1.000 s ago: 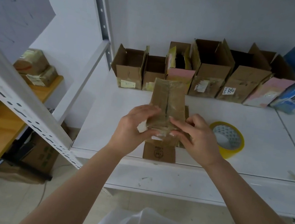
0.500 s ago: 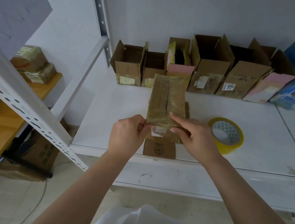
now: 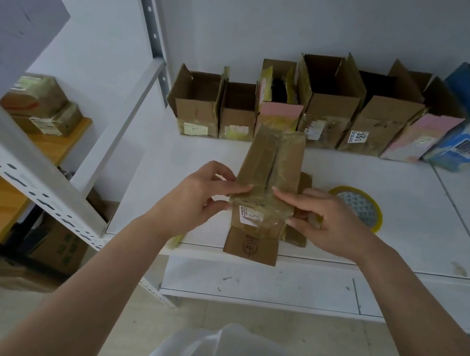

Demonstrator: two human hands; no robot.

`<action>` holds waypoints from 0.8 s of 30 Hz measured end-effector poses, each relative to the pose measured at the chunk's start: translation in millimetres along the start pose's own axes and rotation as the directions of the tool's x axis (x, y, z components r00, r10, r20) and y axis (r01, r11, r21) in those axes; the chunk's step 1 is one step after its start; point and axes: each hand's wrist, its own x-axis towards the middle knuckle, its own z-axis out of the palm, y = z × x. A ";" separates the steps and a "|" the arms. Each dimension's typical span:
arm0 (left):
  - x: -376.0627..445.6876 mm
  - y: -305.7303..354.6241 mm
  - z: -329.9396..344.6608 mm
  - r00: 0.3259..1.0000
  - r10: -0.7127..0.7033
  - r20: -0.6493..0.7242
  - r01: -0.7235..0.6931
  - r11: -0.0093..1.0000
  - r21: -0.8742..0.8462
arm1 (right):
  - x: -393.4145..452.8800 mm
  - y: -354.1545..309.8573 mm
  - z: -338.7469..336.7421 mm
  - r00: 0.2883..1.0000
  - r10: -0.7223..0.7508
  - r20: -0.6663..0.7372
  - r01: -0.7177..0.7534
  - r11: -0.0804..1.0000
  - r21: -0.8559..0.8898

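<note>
- The cardboard box (image 3: 268, 182) is brown and glossy with clear tape. Its 2 long flaps meet at a dark seam, and a white label sits on the near face.
- It is at the front edge of the shelf (image 3: 405, 201), just left of the tape roll (image 3: 375, 227).
- The left hand (image 3: 197, 199) and right hand (image 3: 330, 221) each clamp 1 side of it.

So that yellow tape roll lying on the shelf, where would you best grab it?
By its far right wall, from straight above. The tape roll lies flat on the shelf with its hole facing up, so a finger could probably drop inside and the thumb pinch the yellow outside. Its left edge is hidden behind the right hand, which holds the cardboard box.
</note>
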 end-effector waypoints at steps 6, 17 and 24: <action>10.3 -4.3 13.3 0.991 -0.051 -0.126 0.030 0.987 -0.160 | -0.1 -0.3 10.5 0.996 0.016 -0.092 -0.012 0.999 0.043; 10.4 0.7 28.3 0.963 -0.127 -0.239 0.067 0.967 -0.244 | 3.8 -13.3 22.2 0.967 -0.051 -0.248 -0.028 0.952 -0.304; 10.2 6.8 34.3 0.944 -0.116 -0.308 0.096 0.992 -0.079 | 6.0 -20.1 25.4 0.943 -0.085 -0.321 -0.069 0.896 -0.439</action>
